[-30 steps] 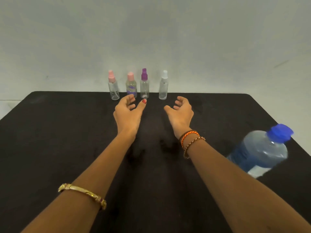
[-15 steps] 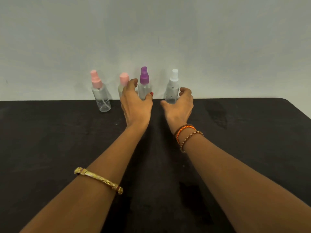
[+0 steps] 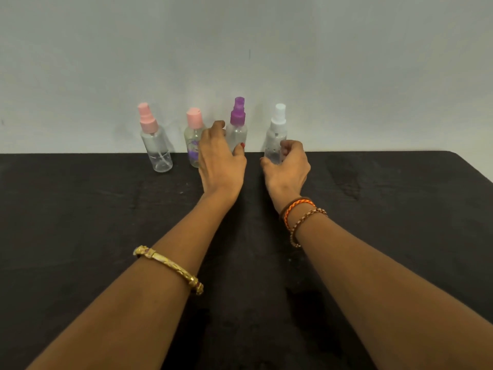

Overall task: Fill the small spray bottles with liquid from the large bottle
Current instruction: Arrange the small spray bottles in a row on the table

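Observation:
Several small clear spray bottles stand in a row at the far edge of the black table (image 3: pixel 80 236). From the left: a pink-capped bottle (image 3: pixel 154 140), a shorter pink-capped bottle with a purple label (image 3: pixel 193 137), a purple-capped bottle (image 3: pixel 238 124) and a white-capped bottle (image 3: pixel 277 129). My left hand (image 3: pixel 220 161) wraps around the lower body of the purple-capped bottle. My right hand (image 3: pixel 288 169) curls around the base of the white-capped bottle. The large bottle is out of view.
A plain pale wall (image 3: pixel 346 76) rises right behind the row of bottles. The table's far right corner (image 3: pixel 453 156) is rounded. Bracelets sit on both of my wrists.
Both hands reached forward from the middle of the table to the bottle row and closed on the purple-capped and white-capped bottles. The view swung left, so the large blue-capped bottle left the frame.

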